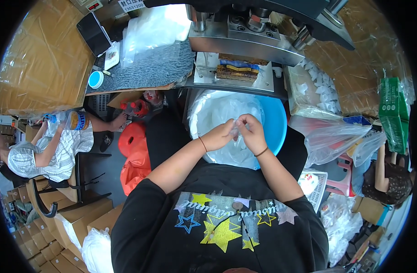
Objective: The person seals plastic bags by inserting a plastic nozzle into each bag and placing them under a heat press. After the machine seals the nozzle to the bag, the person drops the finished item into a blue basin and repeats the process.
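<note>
Over a blue tub [275, 123] lined with a clear plastic bag [204, 107], my two hands meet. A small piece of clear plastic [236, 128] is pinched between them; its exact kind is too small to make out. My left hand [219, 136] closes on it from the left, fingertips together. My right hand [253, 134] grips it from the right with thumb and fingers. Beneath them, more translucent plastic [226, 109] fills the tub. The fingers partly cover the held piece.
Ahead stands a metal press [247, 43] above a die block [237, 73]. An open box [320, 86] of small white plastic parts is at its right. Clear bags [156, 32], a phone [94, 34] and a round tub [96, 80] lie on the left bench. Other people sit at both sides.
</note>
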`<state>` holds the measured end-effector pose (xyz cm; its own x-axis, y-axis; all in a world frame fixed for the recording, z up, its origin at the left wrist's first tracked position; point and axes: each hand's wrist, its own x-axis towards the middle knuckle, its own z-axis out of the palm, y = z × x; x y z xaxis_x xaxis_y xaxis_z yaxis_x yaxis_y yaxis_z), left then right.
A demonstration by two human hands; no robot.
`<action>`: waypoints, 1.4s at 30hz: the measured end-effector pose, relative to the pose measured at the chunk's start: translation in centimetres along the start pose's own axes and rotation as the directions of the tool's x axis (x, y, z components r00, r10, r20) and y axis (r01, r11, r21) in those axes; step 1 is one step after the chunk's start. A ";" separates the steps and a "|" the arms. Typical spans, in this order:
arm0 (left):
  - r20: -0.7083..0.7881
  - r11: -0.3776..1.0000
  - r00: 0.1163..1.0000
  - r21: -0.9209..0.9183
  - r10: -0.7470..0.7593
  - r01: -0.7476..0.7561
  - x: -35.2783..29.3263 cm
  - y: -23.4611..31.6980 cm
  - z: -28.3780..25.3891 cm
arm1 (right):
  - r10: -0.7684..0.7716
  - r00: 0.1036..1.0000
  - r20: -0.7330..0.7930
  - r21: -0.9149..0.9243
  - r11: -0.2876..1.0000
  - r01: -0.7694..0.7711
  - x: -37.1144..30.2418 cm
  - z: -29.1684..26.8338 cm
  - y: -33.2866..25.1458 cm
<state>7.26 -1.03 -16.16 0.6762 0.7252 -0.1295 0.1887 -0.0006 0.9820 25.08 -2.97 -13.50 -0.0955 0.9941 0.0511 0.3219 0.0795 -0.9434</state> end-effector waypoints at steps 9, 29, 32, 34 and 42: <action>0.307 0.577 0.938 -0.742 -0.158 0.340 -0.7 -2.5 -2.4 | -0.598 0.696 0.397 -0.389 0.577 0.718 -2.3 -0.6 -3.4; -0.261 0.711 0.809 0.657 0.527 -0.251 -0.5 -1.1 2.0 | 0.289 0.576 0.765 0.490 0.319 -0.811 1.3 -3.0 3.8; -0.274 0.715 0.805 0.655 0.526 -0.244 -0.4 -1.4 2.0 | 0.224 0.644 0.732 0.386 0.642 -0.662 1.5 -3.5 3.1; -0.273 0.723 0.801 0.639 0.533 -0.263 -0.4 -1.5 2.0 | 0.171 0.633 0.755 0.109 0.919 -0.379 2.5 -4.0 3.4; -0.337 0.762 0.760 0.572 0.555 -0.303 -0.4 -1.6 1.5 | -0.195 0.823 0.534 0.025 0.976 0.215 1.6 -5.6 1.9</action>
<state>7.74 -2.33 -17.86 0.3793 0.7829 0.4931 0.3461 -0.6143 0.7092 30.76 -0.86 -13.35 -0.6440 0.7633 0.0513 0.2702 0.2896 -0.9182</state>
